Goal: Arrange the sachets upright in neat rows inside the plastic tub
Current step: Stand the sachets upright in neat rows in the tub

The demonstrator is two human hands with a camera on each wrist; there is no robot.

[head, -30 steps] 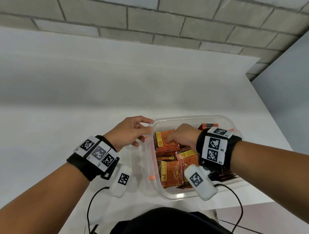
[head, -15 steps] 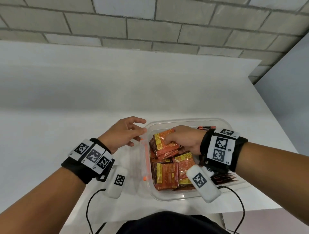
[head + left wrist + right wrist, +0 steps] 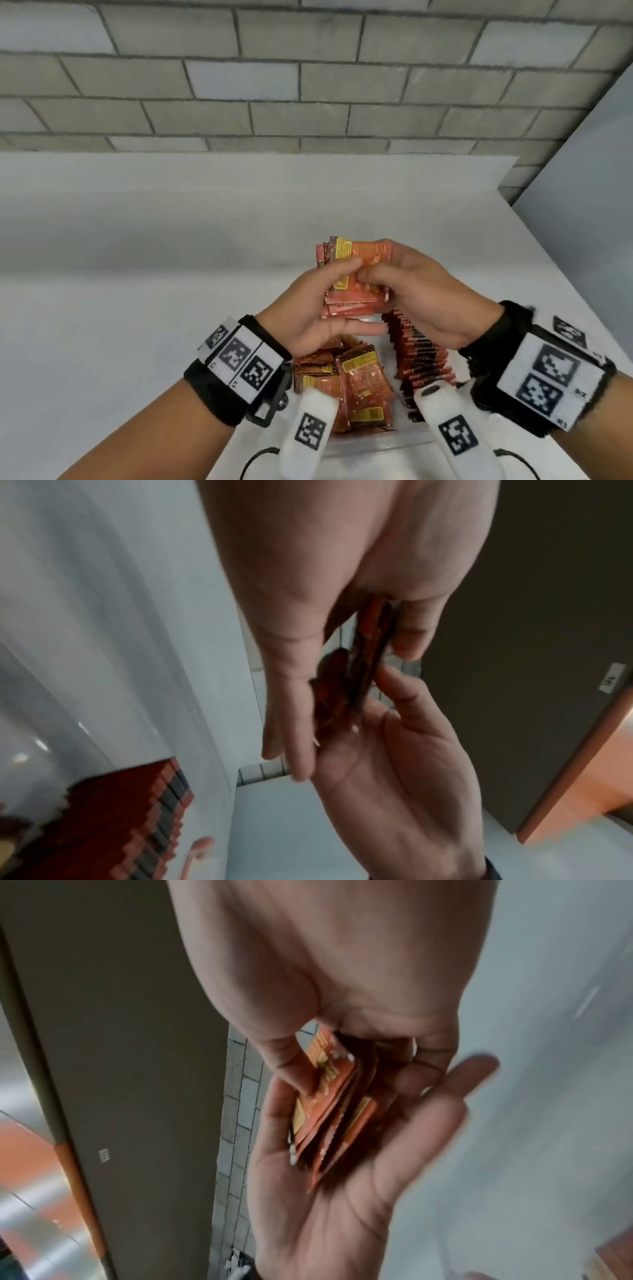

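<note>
Left grip point(image 3: 308, 308), right grip point(image 3: 424, 294) round sachets point(image 3: 371, 255)

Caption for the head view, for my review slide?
Left hand and right hand hold a stack of sachets above the tub, with its upright row beside a loose pile.

The right hand point(image 3: 342, 988) reaches away from the camera and pinches a small stack of orange sachets point(image 3: 329, 1123), thumb on the left face and curled fingers on the right. The left hand point(image 3: 342, 1218) lies palm up beneath the stack, fingers stretched out, its thumb alongside the sachets. A dark panel point(image 3: 120, 1015) stands at left, a blurred white surface point(image 3: 548, 988) at right.
</note>
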